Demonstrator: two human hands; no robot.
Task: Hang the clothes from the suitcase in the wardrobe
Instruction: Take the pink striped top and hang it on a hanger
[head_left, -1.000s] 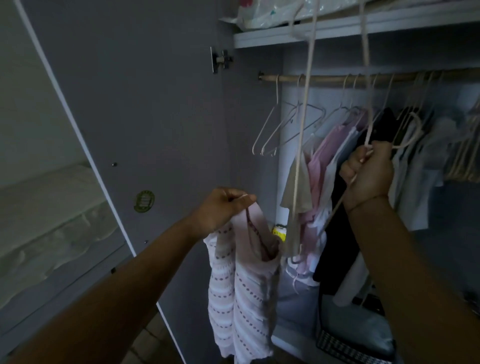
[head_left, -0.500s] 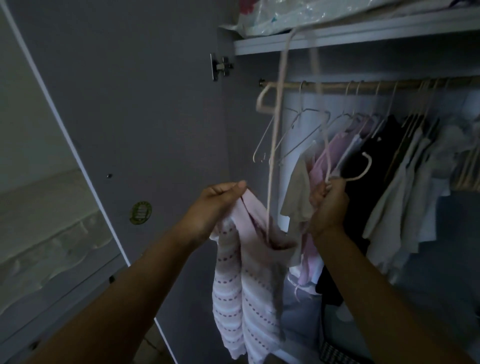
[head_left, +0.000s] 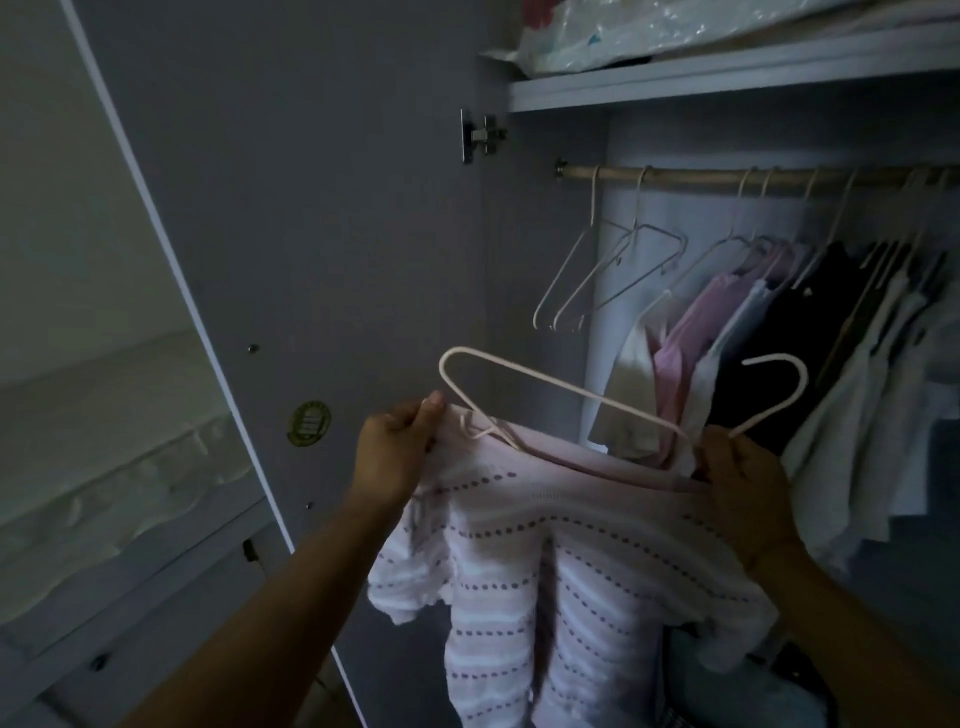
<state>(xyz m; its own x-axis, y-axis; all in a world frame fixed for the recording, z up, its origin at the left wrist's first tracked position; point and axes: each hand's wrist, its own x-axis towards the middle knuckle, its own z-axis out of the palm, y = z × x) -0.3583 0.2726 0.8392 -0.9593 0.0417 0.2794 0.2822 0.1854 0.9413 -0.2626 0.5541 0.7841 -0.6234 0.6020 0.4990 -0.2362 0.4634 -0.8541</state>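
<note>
The hanger (head_left: 561, 385) has swung down flat over the top (head_left: 545, 561); the right hand (head_left: 743, 483) pinches its neck, and the left hand (head_left: 392, 452) pinches the collar.

Free rail (head_left: 691, 176) stretch beside empty hangers (head_left: 608, 280); crowded clothes (head_left: 779, 332) rightward

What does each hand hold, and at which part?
The left hand grips the pink knitted top at its upper edge; the right hand grips the pale hanger below its hook.
</note>
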